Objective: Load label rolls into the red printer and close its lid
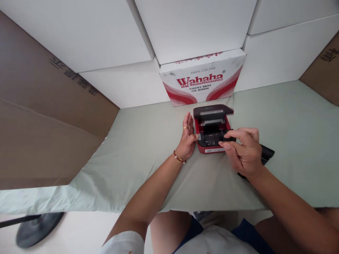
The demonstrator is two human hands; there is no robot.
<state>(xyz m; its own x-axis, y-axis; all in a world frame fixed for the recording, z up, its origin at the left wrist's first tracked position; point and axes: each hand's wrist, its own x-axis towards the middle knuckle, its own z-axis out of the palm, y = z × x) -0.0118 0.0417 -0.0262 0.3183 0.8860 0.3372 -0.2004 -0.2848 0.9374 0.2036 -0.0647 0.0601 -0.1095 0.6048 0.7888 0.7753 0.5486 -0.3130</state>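
Observation:
A small red and black device, probably a label printer, sits on the cloth with its dark lid raised. Inside it a roller and a shiny dark piece show. My left hand lies along its left side, fingers stretched out, the thumb touching the near left rim. Over its right side, my right hand is closed in a pinch on a small black part, mostly covered by the fingers. Whether that part is attached to the device I cannot tell. A black object lies partly hidden beneath my right hand.
Behind the device stands a white and red Wahaha water carton, against stacked white boxes. Brown cardboard walls off the left, with more cardboard at the right. A pale green cloth covers the table; below is a black round base.

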